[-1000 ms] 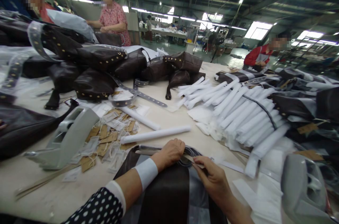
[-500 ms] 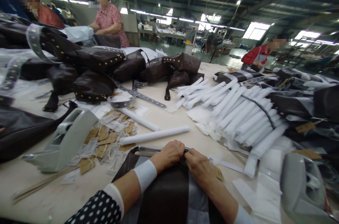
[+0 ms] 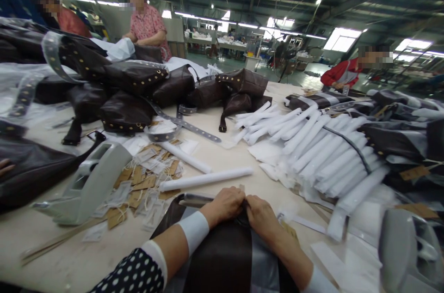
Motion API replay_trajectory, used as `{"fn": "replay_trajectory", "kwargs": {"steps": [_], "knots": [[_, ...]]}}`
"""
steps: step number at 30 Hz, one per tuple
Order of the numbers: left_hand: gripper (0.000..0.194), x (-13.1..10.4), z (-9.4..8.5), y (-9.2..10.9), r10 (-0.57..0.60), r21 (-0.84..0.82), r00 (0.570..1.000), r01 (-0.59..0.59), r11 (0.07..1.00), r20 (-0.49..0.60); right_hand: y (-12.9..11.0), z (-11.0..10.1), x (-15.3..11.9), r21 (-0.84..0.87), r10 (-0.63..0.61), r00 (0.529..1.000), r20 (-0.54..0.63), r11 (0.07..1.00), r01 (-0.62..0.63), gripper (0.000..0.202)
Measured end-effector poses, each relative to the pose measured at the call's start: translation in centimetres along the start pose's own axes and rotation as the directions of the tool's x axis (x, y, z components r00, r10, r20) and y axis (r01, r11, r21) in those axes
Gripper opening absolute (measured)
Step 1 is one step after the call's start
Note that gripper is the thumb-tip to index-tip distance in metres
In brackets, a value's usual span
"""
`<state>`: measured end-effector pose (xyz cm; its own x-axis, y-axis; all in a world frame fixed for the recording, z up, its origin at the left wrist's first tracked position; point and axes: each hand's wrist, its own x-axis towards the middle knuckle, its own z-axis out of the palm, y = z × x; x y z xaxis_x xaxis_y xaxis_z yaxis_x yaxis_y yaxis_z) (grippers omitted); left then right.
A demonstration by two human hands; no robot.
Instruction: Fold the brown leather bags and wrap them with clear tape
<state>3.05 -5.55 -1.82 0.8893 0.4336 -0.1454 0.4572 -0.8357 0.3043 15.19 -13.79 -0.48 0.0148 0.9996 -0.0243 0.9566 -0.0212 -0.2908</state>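
Directly before me stands a dark brown and grey bag (image 3: 218,256), its top edge toward the table's middle. My left hand (image 3: 226,203) is closed over that top edge, fingers curled out of sight on the far side. Close against it, my right hand (image 3: 262,215) grips the same edge, thumb and fingers pressed together. The small part between the two hands is mostly hidden by them. Beyond the bag lies a white paper roll (image 3: 208,179). Left of it spreads a heap of brown and white tags with strings (image 3: 140,184).
Grey tape dispensers stand at left (image 3: 86,186) and right (image 3: 404,247). White rolls (image 3: 322,149) are piled on the right. Dark bags with studded straps (image 3: 128,110) fill the table's far left. Another person's hand (image 3: 5,167) rests on a bag at the left edge. Several people work behind.
The whole view has shifted slightly to the right. Both hands stay on the bag's top edge, with the right fingers drawn in a little closer to the left hand.
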Motion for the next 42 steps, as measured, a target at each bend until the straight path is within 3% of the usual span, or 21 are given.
{"fn": "replay_trajectory", "kwargs": {"steps": [6, 9, 14, 18, 25, 31, 42], "knots": [[0.018, 0.2, 0.3, 0.1, -0.004, 0.009, 1.0, 0.004, 1.0, -0.013, 2.8, -1.9, 2.7, 0.147, 0.105, 0.994, -0.033, 0.984, -0.099, 0.025], [0.017, 0.1, 0.3, 0.2, -0.008, 0.018, 1.0, 0.008, 1.0, -0.023, 4.1, -0.7, 4.7, 0.173, 0.137, 0.991, -0.005, 0.976, -0.134, 0.021], [0.017, 0.2, 0.3, 0.2, -0.005, 0.019, 1.0, 0.006, 1.0, -0.027, 4.0, 1.7, 6.0, 0.256, 0.119, 0.992, 0.029, 0.959, -0.122, 0.019], [0.018, 0.3, 0.4, 0.1, 0.008, 0.016, 1.0, -0.007, 1.0, -0.03, 3.9, 1.6, 5.8, 0.35, 0.129, 0.991, 0.032, 0.927, -0.132, 0.003], [0.019, -0.1, 0.1, 0.2, 0.057, 0.023, 0.998, -0.057, 0.998, -0.006, 4.1, 1.6, 4.8, 0.466, 0.189, 0.98, -0.056, 0.873, -0.142, 0.008], [0.024, -0.2, -0.3, 0.2, 0.046, 0.012, 0.999, -0.046, 0.999, 0.025, 3.6, 1.3, 3.8, 0.504, 0.168, 0.975, -0.143, 0.86, -0.074, 0.011], [0.027, -0.2, -0.6, 0.7, -0.141, -0.117, 0.99, 0.143, 0.983, 0.02, 2.8, 0.9, 1.8, 0.47, 0.044, 0.977, -0.21, 0.881, 0.062, 0.015]]}}
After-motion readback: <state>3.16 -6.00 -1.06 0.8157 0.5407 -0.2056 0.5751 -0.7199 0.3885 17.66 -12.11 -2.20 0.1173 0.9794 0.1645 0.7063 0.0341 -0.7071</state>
